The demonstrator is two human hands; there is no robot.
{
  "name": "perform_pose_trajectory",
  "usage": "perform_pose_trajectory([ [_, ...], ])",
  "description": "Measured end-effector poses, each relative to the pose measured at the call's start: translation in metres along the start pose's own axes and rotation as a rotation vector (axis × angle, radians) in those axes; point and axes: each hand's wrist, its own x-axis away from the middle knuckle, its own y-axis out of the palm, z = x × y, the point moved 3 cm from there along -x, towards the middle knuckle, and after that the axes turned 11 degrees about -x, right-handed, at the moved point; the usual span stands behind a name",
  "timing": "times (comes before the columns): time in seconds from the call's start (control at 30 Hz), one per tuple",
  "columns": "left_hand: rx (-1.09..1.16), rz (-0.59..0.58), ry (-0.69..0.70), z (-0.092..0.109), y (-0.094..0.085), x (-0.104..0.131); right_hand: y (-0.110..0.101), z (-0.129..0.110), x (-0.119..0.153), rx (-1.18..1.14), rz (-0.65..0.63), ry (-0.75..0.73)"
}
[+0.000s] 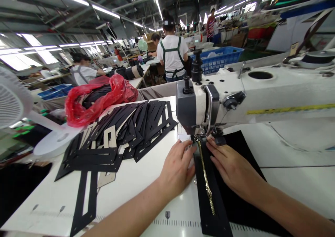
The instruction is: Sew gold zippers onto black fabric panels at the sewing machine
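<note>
Nearest the lens, two bare forearms reach in from the near edge of the white table (146, 181), and between them lies one long black fabric strip with a gold metal zipper (206, 181) down its middle. Its long axis runs from the near edge away toward the needle of the one white industrial sewing machine (235, 97), leaning slightly left at the far end. The left hand (176, 167) lies flat on the table just left of the strip, fingers (187, 150) stretched out and released, tips touching the strip's left border near the presser foot. The right hand (230, 165) rests palm-down on the black cloth to the strip's right, fingers extended, pressing rather than gripping; it seems slightly closer to the needle, though the machine head shadows the tips. Toward the table's left side spreads a loose heap of black cut frame-shaped pieces (123, 132), too overlapped to count, with one red plastic bag (99, 96) behind it at the far left edge.
</note>
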Motion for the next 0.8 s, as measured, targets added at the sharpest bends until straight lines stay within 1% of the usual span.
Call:
perform_pose_trajectory([
  [0.07,-0.008,-0.013,0.075,0.0005,0.0022,0.0009,0.0071,0.0026,0.0037,-0.016,-0.023,0.006],
  [0.13,-0.007,-0.019,0.132,0.0003,0.0047,0.0011,0.0083,0.0066,0.0057,-0.04,-0.022,0.011],
  [0.27,0.008,-0.039,0.187,-0.0027,0.0083,-0.0006,0.0062,0.0097,0.005,-0.055,-0.034,0.019],
  [0.43,-0.006,-0.041,0.277,-0.0048,0.0071,-0.0041,0.0067,0.0086,0.0029,-0.012,-0.069,-0.026],
  [0.53,-0.023,-0.041,0.296,-0.0047,0.0064,-0.0052,0.0071,0.0082,0.0024,0.011,-0.081,-0.041],
  [0.8,-0.003,-0.051,0.283,-0.0042,0.0063,-0.0055,0.0076,0.0085,0.0019,0.017,-0.088,-0.021],
])
